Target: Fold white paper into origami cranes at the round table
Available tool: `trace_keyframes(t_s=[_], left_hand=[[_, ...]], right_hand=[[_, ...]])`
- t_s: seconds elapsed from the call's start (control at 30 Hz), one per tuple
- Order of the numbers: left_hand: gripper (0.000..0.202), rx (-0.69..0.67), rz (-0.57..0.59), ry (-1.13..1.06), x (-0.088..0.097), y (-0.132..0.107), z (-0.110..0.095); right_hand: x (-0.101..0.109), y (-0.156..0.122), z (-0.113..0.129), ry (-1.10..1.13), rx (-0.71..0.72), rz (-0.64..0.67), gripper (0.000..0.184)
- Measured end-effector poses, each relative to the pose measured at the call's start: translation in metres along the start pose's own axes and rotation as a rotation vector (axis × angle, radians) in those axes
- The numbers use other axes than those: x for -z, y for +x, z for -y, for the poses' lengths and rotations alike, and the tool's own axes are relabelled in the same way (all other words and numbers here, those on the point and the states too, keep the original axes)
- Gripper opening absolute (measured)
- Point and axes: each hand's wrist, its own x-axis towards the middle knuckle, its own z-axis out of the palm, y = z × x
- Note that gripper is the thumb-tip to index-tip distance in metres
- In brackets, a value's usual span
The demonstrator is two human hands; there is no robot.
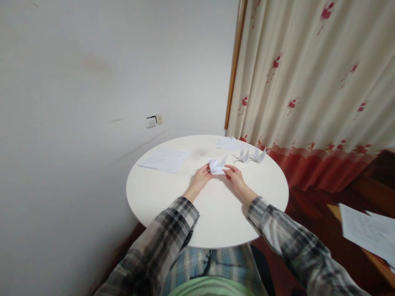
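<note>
A folded white paper crane (217, 166) is held between my two hands, above the middle of the round white table (216, 218). My left hand (203, 175) is closed on its left side, fingers partly behind the paper. On the other side, my right hand (235, 176) pinches the crane's right edge. Two more paper cranes stand on the table beyond my right hand, a nearer one (243, 156) and another (259, 156) to its right. Fingertips under the paper are hidden.
White paper sheets (165, 159) lie at the table's left. More paper (227, 143) with a small folded piece (233, 138) is at the far edge. A wall with a socket (151, 122) stands left, a curtain (296, 82) right. Written sheets (367, 230) lie on furniture at right.
</note>
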Motion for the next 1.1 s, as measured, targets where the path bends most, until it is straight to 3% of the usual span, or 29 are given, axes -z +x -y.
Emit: trace_keyframes(t_s=[0.37,0.9,1.1], left_hand=[[0.035,-0.075,-0.192,0.106,0.0025,0.0052,-0.0006],[0.038,-0.114,-0.295,0.316,0.0059,0.0027,0.0001],[0.037,-0.144,-0.320,0.394,0.0083,0.0018,-0.0003]], right_hand=[[-0.0049,-0.0053,0.0048,0.041,0.016,0.051,0.041],[-0.0031,-0.0051,0.0016,0.130,-0.037,0.111,0.031],[-0.0040,-0.0047,0.0006,0.028,-0.126,0.186,0.014]])
